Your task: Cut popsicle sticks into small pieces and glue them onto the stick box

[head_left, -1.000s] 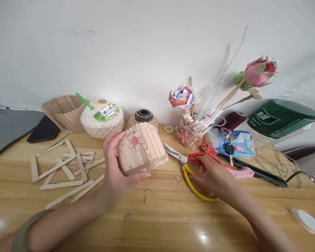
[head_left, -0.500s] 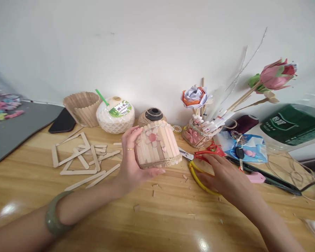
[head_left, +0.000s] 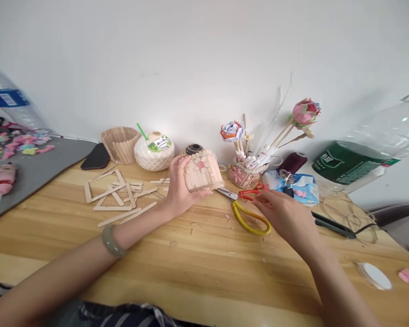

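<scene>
My left hand (head_left: 180, 188) grips a small popsicle-stick basket (head_left: 202, 175), its thumb underneath and its fingers at the left side. A pink-centred flower decorates the basket's front, and twine runs along its lower edge. My right hand (head_left: 284, 215) hovers by the handles of the scissors (head_left: 250, 222), its fingers curled together. Whether anything is pinched between them is hidden. One scissor handle is red, the other yellow; the blades point left toward the basket.
Loose popsicle sticks (head_left: 117, 193) lie left of my hand. Along the wall stand a stick cup (head_left: 121, 146), a coconut (head_left: 153, 156), a twine spool (head_left: 193, 150) and a decorated pen holder (head_left: 247, 175). At right are a large bottle (head_left: 351, 161) and a white round lid (head_left: 375, 276).
The view has pulled back and turned, showing more of the table. My right hand has risen from over the yellow handle, fingers now curled. My left hand still holds the basket.
</scene>
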{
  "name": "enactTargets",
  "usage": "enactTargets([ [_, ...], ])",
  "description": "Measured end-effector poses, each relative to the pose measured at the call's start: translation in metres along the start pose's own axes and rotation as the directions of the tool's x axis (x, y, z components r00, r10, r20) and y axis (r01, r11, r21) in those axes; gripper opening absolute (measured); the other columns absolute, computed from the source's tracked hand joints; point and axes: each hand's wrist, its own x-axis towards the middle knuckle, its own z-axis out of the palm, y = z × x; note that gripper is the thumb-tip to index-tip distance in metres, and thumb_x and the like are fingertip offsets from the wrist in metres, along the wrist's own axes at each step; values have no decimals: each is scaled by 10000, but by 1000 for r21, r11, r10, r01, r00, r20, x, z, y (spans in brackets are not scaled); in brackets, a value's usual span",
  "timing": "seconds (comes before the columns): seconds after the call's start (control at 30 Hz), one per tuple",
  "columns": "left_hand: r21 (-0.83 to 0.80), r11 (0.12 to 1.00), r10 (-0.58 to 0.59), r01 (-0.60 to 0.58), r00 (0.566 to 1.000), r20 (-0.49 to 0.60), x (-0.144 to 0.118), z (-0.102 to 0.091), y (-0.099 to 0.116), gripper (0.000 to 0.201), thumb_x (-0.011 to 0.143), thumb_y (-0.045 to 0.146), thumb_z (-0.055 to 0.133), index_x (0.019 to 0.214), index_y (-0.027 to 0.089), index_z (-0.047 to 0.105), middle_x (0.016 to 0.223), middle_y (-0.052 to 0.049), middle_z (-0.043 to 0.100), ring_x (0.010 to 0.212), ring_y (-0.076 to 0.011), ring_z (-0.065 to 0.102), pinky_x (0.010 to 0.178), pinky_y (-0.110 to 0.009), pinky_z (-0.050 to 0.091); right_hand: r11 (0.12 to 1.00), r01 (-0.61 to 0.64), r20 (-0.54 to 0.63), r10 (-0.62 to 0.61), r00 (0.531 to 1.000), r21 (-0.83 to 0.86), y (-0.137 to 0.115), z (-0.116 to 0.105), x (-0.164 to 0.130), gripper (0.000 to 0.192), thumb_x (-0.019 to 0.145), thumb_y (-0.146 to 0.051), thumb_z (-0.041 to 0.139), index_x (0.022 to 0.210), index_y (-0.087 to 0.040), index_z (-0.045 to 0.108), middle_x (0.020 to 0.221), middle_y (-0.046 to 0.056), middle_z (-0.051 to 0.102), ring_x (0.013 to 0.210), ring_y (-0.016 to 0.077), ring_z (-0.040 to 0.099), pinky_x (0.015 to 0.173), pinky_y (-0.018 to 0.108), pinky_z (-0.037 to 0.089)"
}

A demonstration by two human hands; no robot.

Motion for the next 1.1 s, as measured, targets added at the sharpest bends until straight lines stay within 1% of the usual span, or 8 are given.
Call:
enactTargets([
  [0.13,12,999,46,-47,998,38,0,2,1,899,594,578,747,1288,226,296,1245,-136,300,1233,-322,336,1036,-523,314,926,317,-104,-302,948,206,-12,16,-4,257,895,-177,411,943,-175,663,962,93,691,867,228,642,717,328,487],
  [0.2,22,999,47,-48,997,54,0,1,2,904,581,547,769,1282,235,291,1239,-131,302,1227,-323,346,1032,-527,320,878,405,-98,-393,914,254,-19,23,-6,280,875,-115,391,908,-170,664,922,89,687,850,213,632,734,330,490],
  [0.4,19,994,105,-109,983,148,0,-5,-4,967,528,509,810,1281,245,263,1260,-137,270,1228,-347,339,1008,-542,344,760,511,-103,-517,850,402,-51,23,-17,253,891,-128,407,966,-158,647,915,112,663,828,217,611,713,356,507],
  [0.53,-11,992,125,-125,977,174,1,-7,-7,983,507,494,825,1270,240,259,1258,-141,264,1249,-361,299,1034,-560,305,619,532,-19,-641,767,577,-86,23,-28,224,906,-155,436,1018,-167,630,948,97,649,867,217,600,748,360,518],
  [0.7,-31,994,108,-104,979,175,1,-9,-8,971,519,470,827,1266,230,255,1265,-140,256,1253,-350,287,1056,-540,284,623,476,33,-627,778,621,-119,41,-28,227,858,-178,552,1076,-163,612,988,93,636,896,235,584,777,384,515],
  [0.77,-29,992,122,-119,977,177,0,-10,-8,952,528,471,819,1260,241,256,1265,-131,257,1251,-346,292,1056,-536,281,622,462,25,-612,791,632,-124,47,-26,172,849,-175,571,1011,-172,630,952,81,633,889,234,568,777,384,503],
  [0.9,-24,989,151,-149,971,188,0,-11,-8,922,548,480,800,1257,263,252,1264,-116,259,1249,-345,294,1055,-533,274,608,428,23,-593,805,669,-128,51,-27,115,872,-139,528,830,-187,624,854,57,625,833,209,553,745,349,484],
  [1.1,-40,990,141,-136,969,203,2,-18,-10,944,518,498,824,1257,236,297,1249,-128,293,1234,-326,331,1056,-502,311,597,437,14,-600,800,672,-120,43,-33,182,879,-105,447,779,-192,570,789,46,625,750,186,569,668,307,480],
])
